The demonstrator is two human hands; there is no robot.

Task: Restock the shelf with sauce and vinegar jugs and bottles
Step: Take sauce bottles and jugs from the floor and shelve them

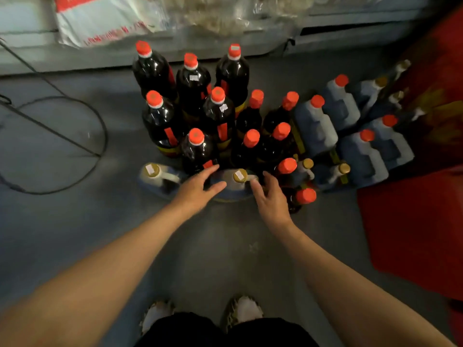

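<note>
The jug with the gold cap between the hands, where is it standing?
The gold-capped jug stands on the floor at the front of the group, between the left hand and right hand, beside another gold-capped jug.

Seen from above, both bare arms reach down to a cluster of bottles standing on the grey floor (62, 221). The left hand (198, 187) and right hand (271, 196) are spread with loose fingers on either side of a gold-capped jug (238, 182), near it or just touching. A second gold-capped jug (156, 177) stands just left. Behind rise dark red-capped bottles (193, 83); to the right stand blue-grey red-capped jugs (315, 126). A black cable (75, 144) loops at left; two shoes (241, 309) show below.
</note>
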